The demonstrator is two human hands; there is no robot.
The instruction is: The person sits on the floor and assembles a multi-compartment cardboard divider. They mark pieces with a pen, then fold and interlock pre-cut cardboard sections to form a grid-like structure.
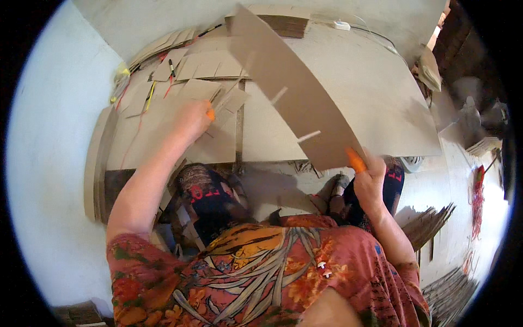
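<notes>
My right hand (370,179), with an orange cover on one digit, grips the near end of a long brown cardboard strip (299,92). The strip slants up and away to the left above the table, and two narrow slots show along its lower left edge. Over the left part of the table, my left hand (192,122) is closed on smaller cardboard pieces (233,99), seen partly edge-on and blurred. It too wears an orange cover on a digit. The two hands are well apart, and the long strip does not visibly touch the left hand's pieces.
Beneath my hands is a pale table (381,120). Slotted cardboard pieces (212,64) lie at its back left, a cardboard stack (289,26) at the back. A white power strip (341,25) is by the wall. More cardboard bundles (427,226) stand low on the right.
</notes>
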